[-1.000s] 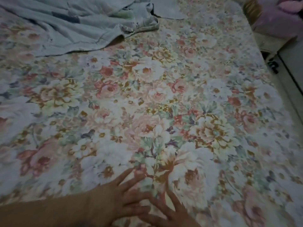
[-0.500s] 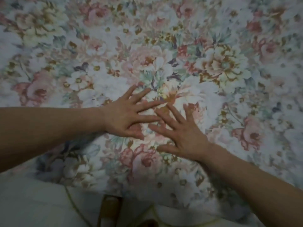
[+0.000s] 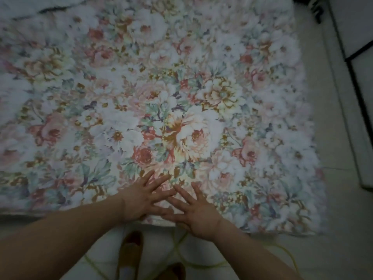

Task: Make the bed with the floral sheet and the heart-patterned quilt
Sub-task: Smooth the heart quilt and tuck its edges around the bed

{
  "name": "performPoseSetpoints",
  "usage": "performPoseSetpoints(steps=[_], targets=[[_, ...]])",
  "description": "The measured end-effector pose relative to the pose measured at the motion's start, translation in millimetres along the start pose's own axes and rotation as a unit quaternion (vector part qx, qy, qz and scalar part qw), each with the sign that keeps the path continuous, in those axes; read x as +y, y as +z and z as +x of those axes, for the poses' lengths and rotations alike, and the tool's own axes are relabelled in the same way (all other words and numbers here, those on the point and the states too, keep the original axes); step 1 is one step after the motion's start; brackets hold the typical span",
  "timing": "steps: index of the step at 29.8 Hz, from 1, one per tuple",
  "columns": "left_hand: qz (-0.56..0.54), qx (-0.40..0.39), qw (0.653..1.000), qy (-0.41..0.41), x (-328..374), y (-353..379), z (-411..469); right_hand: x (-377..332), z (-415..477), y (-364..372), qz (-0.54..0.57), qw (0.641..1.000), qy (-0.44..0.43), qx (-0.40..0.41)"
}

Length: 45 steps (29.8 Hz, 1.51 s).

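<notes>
The floral sheet (image 3: 161,87) lies spread flat over the bed and fills most of the head view. My left hand (image 3: 142,196) and my right hand (image 3: 194,209) rest palm down on the sheet close to its near edge, fingers spread and straight, fingertips almost touching each other. Neither hand holds anything. A sliver of pale blue-grey cloth (image 3: 24,7) shows at the top left corner; I cannot tell if it is the heart-patterned quilt.
Pale floor tiles (image 3: 333,199) run along the right side and the near side of the bed. A white panel with a dark edge (image 3: 359,57) stands at the far right. My slippered feet (image 3: 131,251) and a thin yellow-green cord (image 3: 201,265) are on the floor below.
Both hands have slid back over the sheet toward its near edge, staying flat. The view now takes in the bed's right edge and the floor.
</notes>
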<state>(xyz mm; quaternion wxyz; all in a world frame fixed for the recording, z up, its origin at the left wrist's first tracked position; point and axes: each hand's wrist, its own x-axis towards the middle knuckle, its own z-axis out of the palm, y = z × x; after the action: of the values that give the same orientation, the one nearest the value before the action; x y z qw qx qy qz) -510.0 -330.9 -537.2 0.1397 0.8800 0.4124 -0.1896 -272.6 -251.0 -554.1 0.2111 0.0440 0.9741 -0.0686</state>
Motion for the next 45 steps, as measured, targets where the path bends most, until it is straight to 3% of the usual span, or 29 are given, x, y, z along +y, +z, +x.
performPoseSetpoints(steps=[3, 6, 11, 18, 26, 30, 37, 45], targets=[[0.045, -0.085, 0.995, 0.008, 15, -64, 2, -6, -24, -49, -0.022, 0.999, 0.014, -0.027], [0.064, -0.1, 0.992, -0.05, 30, -112, 0, -8, -53, -86, -0.012, 0.997, 0.08, -0.02], [0.049, -0.015, 0.984, -0.169, 54, -214, -20, -6, -131, -166, 0.025, 0.971, 0.23, 0.068], [-0.025, 0.091, 0.956, -0.277, 67, -324, -34, 1, -199, -268, 0.065, 0.938, 0.322, 0.112], [-0.002, 0.145, 0.953, -0.268, 72, -395, -13, 14, -253, -304, 0.107, 0.905, 0.383, 0.149], [0.0, 0.147, 0.946, -0.288, 68, -415, -3, 28, -269, -314, 0.098, 0.91, 0.368, 0.165], [-0.01, 0.152, 0.916, -0.371, 125, -472, 55, 87, -356, -311, 0.063, 0.921, 0.333, 0.19], [-0.035, 0.166, 0.895, -0.412, 166, -488, 88, 117, -391, -301, 0.078, 0.938, 0.28, 0.188]])
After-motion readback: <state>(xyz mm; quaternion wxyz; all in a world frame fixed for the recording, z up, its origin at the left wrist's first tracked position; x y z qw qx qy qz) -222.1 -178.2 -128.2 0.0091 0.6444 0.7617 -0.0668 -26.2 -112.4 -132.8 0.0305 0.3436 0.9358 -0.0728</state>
